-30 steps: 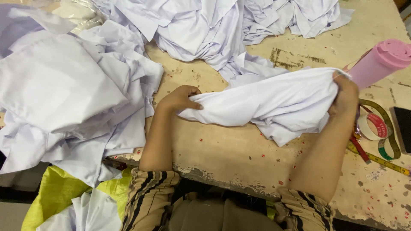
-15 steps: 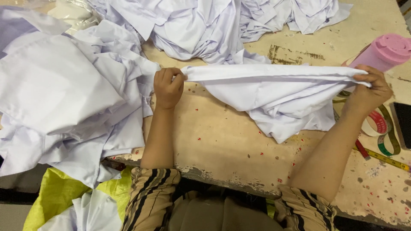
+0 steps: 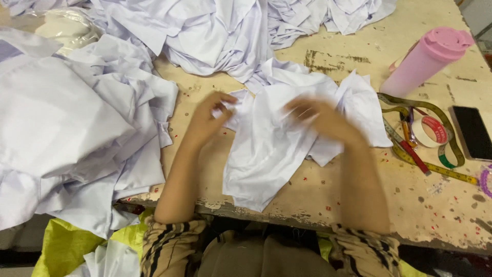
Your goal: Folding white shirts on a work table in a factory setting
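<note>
Half a second ago the white garment was stretched taut between two hands held wide apart; now both hands have come in toward the middle and the cloth has dropped into a crumpled heap on the table. At the far left, a big pile of white fabric (image 3: pixel 66 138) covers the table's edge and spills over it, with a yellow bag (image 3: pixel 61 246) showing below. Just right of that pile, the left hand (image 3: pixel 212 115) pinches an upper corner of the white garment (image 3: pixel 266 149) between its fingertips, closed on the cloth. The garment lies in front of the person at the middle of the worn table (image 3: pixel 307 200), its lower point reaching the near edge. The right hand (image 3: pixel 320 118) rests on top of the garment's upper part; it is blurred by motion, so whether it grips the cloth or only presses on it cannot be told. Behind the hands, more white fabric (image 3: pixel 215 31) is heaped along the far side. To the right stand a pink tumbler (image 3: pixel 425 61), then a measuring tape (image 3: pixel 435 154) curled around a roll of tape (image 3: pixel 430 131), and a dark phone (image 3: pixel 471 133) near the right edge.
</note>
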